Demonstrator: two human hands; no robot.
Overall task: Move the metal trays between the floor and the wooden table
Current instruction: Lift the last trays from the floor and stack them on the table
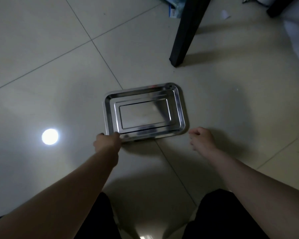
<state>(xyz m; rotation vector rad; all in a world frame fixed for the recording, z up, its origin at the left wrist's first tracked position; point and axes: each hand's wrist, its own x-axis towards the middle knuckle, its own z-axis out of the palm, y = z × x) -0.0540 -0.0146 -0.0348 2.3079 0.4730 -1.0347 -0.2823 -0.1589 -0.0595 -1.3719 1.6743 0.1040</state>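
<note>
A shiny rectangular metal tray (177, 107) lies on the pale tiled floor at the middle of the head view; a smaller tray (145, 114) seems to nest inside it. My left hand (108, 140) grips the tray's near left corner, fingers curled over the rim. My right hand (202, 139) hovers just right of the near right corner, apart from the tray, fingers loosely curled with nothing in them.
A dark table leg (185, 37) stands on the floor behind the tray to the right. Blue-and-white packaging (175, 7) lies at the top edge. A bright lamp reflection (50, 136) glares on the tiles at left. My dark-trousered knees (219, 218) fill the bottom.
</note>
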